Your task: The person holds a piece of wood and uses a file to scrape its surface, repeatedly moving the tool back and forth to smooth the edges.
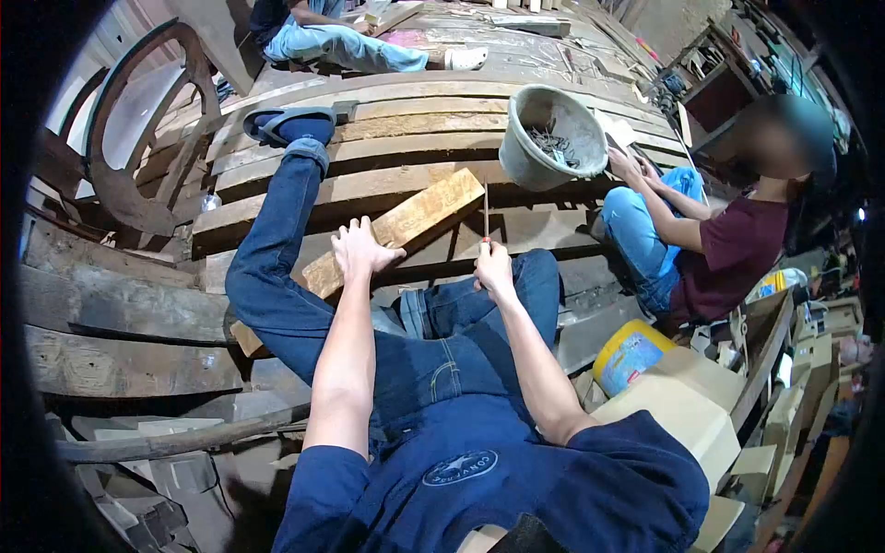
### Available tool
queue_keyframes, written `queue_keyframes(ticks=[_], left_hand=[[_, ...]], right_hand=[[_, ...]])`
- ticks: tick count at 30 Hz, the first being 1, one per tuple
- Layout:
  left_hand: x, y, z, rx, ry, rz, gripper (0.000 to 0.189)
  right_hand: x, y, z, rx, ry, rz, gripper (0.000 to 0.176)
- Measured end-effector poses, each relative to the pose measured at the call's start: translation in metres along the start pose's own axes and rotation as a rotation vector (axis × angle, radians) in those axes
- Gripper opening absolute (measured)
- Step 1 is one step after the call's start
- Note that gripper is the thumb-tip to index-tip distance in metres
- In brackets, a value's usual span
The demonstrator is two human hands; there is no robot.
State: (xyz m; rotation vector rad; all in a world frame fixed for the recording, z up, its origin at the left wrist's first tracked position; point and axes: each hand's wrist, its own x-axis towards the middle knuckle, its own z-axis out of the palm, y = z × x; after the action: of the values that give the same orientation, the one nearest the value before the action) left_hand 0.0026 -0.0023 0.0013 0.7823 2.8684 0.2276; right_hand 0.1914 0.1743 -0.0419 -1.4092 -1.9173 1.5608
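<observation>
A long squared wooden block (433, 214) lies slantwise across the slatted platform in front of me, its lower end near my bent left leg. My left hand (358, 251) grips its middle from above, fingers over the far edge and thumb toward the near side. Just right of the block's far end, my right hand (494, 269) is closed round the handle of a tool (487, 210). The tool has a long thin metal shaft pointing away from me and a bit of red by my fingers; I cannot tell its exact kind.
A grey bucket (544, 152) with thin metal pieces inside stands ahead. At right sits a person in a maroon shirt (747, 241); another person's leg (369, 48) stretches across the far side. A yellow tub (631, 355) is by my right arm, a curved wooden frame (111, 138) at left.
</observation>
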Motion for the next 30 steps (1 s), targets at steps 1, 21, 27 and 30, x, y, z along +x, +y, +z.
queue_keyframes(ticks=[1,21,27,30], left_hand=[[0.000,0.001,-0.001,0.007,-0.009,-0.002,0.103],[0.001,-0.001,0.000,-0.016,-0.028,-0.011,0.104],[0.001,0.001,-0.005,-0.010,-0.084,-0.028,0.106],[0.002,0.000,-0.002,-0.011,-0.068,-0.028,0.106]], right_hand=[[0.021,0.010,0.006,0.009,0.029,-0.069,0.034],[0.010,-0.004,0.005,0.078,0.017,-0.037,0.036],[0.027,0.007,0.011,-0.006,0.053,-0.090,0.036],[0.045,0.007,0.012,-0.045,0.087,-0.112,0.038]])
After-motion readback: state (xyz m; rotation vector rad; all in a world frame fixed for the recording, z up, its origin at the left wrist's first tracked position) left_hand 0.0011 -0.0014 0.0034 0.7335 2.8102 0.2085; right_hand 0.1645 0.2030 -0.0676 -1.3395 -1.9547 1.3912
